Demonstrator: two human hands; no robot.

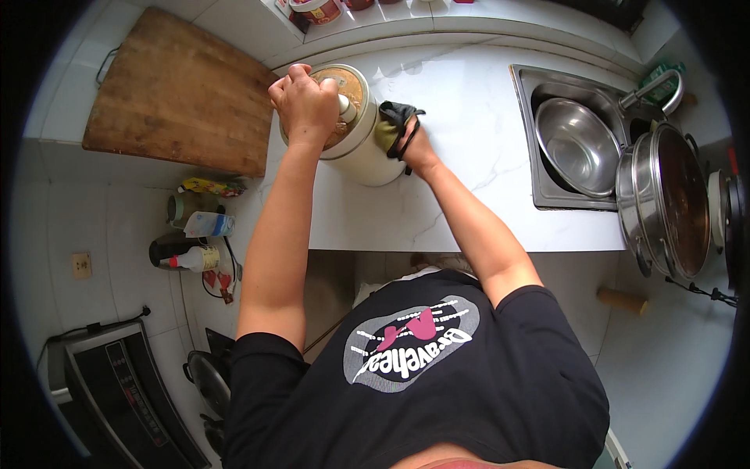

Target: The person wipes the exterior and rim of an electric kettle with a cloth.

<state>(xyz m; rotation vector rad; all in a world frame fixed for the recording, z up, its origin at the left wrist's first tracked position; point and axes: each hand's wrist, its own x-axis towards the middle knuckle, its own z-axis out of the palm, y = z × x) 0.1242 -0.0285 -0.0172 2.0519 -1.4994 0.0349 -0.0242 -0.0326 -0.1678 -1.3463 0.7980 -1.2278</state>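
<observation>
A cream cylindrical canister (363, 161) stands on the white marbled counter, leaning towards the left in this view. Its round top (345, 79) looks brownish, with a white knob-like handle (347, 109) near the middle. My left hand (307, 108) is closed in a fist over the top, and the white handle sticks out from its right side. Against the canister's right side, my right hand (415, 140) grips a bunched black and olive cloth (389, 132). The fingertips of that hand are partly hidden by the cloth.
A wooden cutting board (181, 94) leans at the left. To the right are a steel sink (533, 170) holding a metal bowl (577, 146), and a stacked steamer pot (636, 199). Jars (319, 10) line the back ledge. Bottles (196, 258) stand at lower left.
</observation>
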